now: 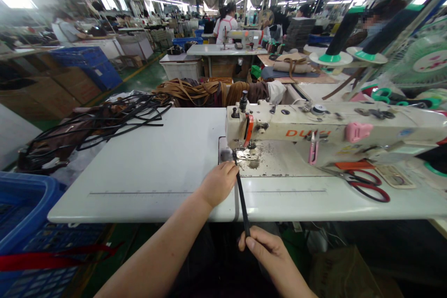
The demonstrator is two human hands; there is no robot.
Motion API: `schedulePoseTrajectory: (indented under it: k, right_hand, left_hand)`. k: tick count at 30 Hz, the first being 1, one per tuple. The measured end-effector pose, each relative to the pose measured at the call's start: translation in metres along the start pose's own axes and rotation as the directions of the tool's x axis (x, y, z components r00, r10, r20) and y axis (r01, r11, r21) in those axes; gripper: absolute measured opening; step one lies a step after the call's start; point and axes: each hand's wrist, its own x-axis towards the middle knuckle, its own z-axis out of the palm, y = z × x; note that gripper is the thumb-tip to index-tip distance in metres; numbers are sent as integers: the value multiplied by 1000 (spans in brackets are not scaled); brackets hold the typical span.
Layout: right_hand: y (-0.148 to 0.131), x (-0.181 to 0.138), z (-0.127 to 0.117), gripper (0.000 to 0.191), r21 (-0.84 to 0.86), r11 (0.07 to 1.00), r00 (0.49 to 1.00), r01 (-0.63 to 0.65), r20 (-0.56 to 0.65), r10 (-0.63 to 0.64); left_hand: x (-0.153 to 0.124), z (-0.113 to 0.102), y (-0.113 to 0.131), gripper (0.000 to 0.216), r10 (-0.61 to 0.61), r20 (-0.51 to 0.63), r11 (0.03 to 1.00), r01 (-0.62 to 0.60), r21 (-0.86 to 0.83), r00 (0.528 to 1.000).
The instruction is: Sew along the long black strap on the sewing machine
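A narrow black strap (241,198) runs from under the presser foot (240,154) of a white sewing machine (331,128) back over the table's front edge. My left hand (218,184) rests on the white table (146,163) and pinches the strap close to the needle. My right hand (265,247), below the table edge, grips the strap's near end between thumb and fingers, keeping it taut and straight.
Red-handled scissors (366,184) lie right of the needle plate. A heap of black straps (104,116) sits at the table's far left, brown straps (202,91) behind. A blue crate (24,214) stands at lower left. Thread cones (340,37) and a fan (424,58) at right. People work at distant tables.
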Motion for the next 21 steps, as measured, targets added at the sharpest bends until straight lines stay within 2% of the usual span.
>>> schedulePoseTrajectory:
  k: [5, 9, 14, 21]
  right_hand:
    - [10, 1, 5, 43, 126, 989, 996, -79, -25, 83]
    - [10, -2, 6, 45, 250, 961, 993, -119, 27, 116]
    - [3, -5, 1, 52, 71, 997, 993, 0, 116, -9]
    - [-3, -6, 0, 46, 53, 994, 985, 96, 136, -103]
  left_hand:
    - [1, -1, 0, 16, -17, -5, 1000, 17, -19, 1000]
    - [3, 0, 1, 21, -54, -21, 997, 52, -61, 998]
    - [3, 2, 1, 28, -74, -2, 996, 74, -57, 997]
    - [-2, 1, -1, 19, 0, 5, 999, 0, 33, 1000]
